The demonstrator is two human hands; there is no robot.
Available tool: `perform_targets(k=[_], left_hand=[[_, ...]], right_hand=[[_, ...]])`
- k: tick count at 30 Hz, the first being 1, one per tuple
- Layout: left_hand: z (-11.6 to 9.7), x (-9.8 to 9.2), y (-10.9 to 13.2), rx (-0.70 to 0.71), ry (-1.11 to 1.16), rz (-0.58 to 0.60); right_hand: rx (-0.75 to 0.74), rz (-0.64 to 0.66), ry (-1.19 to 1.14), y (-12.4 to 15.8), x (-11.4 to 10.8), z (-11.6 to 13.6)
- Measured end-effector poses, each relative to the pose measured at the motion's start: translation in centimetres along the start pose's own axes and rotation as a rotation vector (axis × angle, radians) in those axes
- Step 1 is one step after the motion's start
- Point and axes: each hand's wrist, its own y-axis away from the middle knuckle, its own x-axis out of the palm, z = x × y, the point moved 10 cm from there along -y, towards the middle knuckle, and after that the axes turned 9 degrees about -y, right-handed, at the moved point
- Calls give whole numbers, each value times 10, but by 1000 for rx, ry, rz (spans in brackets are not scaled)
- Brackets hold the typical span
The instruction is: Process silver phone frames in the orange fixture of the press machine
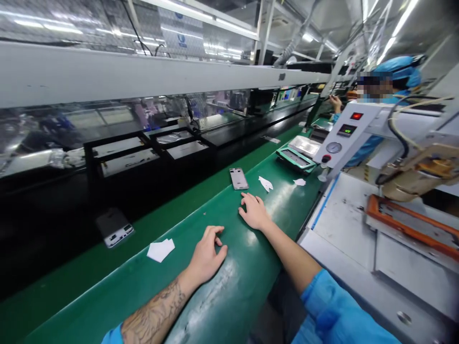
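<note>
My left hand hovers over or rests on the green bench, fingers curved and apart, holding nothing. My right hand lies farther forward, its fingers bent and spread, also without anything in them. Just beyond its fingertips a silver-grey phone housing lies flat at the bench's far edge. A crumpled white paper piece sits to the left of my left hand. Two more white scraps, one a torn slip and one a small scrap, lie beyond my right hand.
A black conveyor belt runs along the bench, carrying a phone part and black trays. Green-framed fixtures stand ahead. At right are a press machine with a lit display and an orange-framed plate. A co-worker in blue sits beyond.
</note>
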Motion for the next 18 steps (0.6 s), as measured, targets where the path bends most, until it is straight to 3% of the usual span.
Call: perform_targets(k=[5, 13, 16, 18], left_hand=[[-3, -2, -1, 10, -2, 8], [-6, -4, -2, 33, -79, -36], [5, -34, -8, -29, -207, -125], [26, -78, -10, -138, -342, -245]], right_hand=[[19, 54, -14, -30, 18, -1], [3, 42, 35, -37, 21, -9], [14, 49, 44, -35, 23, -11], [-3, 29, 44, -25, 24, -8]])
